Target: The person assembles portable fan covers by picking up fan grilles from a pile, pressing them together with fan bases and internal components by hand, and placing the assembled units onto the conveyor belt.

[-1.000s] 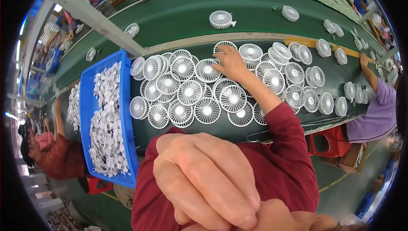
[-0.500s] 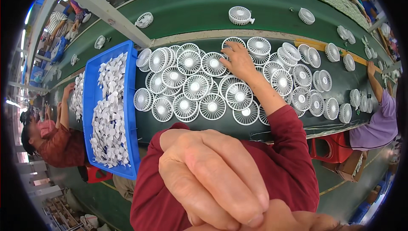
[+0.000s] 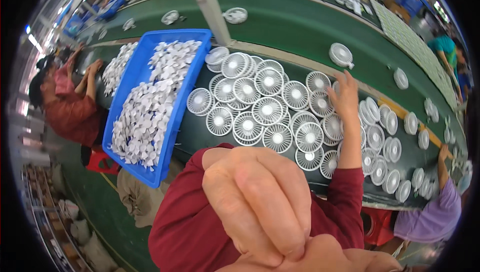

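My left hand (image 3: 260,199) is large and close in the foreground, its fingers curled and pressed together. Whatever it may hold is hidden. My right hand (image 3: 345,97) reaches out over the far edge of the pile of white round fan grilles (image 3: 267,111), palm down with fingers apart. Under its thumb side lies a partly covered grille (image 3: 336,88), and I cannot tell whether the fingers touch it. The grilles overlap in low stacks on a dark green worktable (image 3: 192,132). Left of them stands a blue tray (image 3: 165,164) heaped with small white fan blades (image 3: 142,127).
Beyond a pale ledge runs a green conveyor belt (image 3: 285,29) carrying white handheld fans (image 3: 341,54). A metal post (image 3: 207,7) rises behind the tray. One person in a rust-red top (image 3: 72,117) sits at left, another in a purple sleeve (image 3: 430,209) at right.
The view has turned, so the table and tray appear shifted and tilted. My right hand has moved rightward along the pile's far edge. My left hand stays curled up close.
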{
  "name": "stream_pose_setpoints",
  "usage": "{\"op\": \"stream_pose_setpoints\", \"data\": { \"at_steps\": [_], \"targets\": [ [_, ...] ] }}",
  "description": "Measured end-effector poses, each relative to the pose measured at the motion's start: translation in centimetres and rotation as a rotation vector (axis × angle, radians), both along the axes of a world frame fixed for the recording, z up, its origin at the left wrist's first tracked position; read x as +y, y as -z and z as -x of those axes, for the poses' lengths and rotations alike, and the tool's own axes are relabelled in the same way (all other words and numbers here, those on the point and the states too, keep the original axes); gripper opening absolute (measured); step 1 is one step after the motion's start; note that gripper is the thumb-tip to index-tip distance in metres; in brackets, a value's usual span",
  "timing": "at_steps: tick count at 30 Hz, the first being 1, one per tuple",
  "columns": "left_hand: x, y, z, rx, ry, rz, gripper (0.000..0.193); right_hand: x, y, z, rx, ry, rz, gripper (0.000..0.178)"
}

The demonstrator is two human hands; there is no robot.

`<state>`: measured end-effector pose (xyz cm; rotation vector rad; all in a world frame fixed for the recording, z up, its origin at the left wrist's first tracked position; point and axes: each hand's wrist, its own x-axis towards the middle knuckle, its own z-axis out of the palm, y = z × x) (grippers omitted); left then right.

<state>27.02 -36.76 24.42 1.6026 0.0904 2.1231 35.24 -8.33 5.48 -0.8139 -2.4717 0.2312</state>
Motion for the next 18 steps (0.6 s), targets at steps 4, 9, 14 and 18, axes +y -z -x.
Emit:
{"op": "stream_pose_setpoints", "data": {
  "at_steps": [4,9,14,18],
  "targets": [
    [1.9,0.8,1.8,0.045,0.109,-0.189,0.008,1.5,1.3,-1.5,-0.132,0.130,0.054,0.062],
    [5.3,3.7,3.9,0.098,-0.209,0.265,0.021,3.2,4.7,-1.2,-0.194,0.084,0.076,0.056],
    [6.4,2.0,5.5,0.062,-0.061,0.093,0.034,3.8,5.4,-1.9,-0.048,0.093,0.168,0.051],
    [9.6,-2.4,3.1,-0.043,0.137,-0.446,0.039,5.6,6.9,-2.8,-0.193,-0.056,0.088,0.057]
  ]
}}
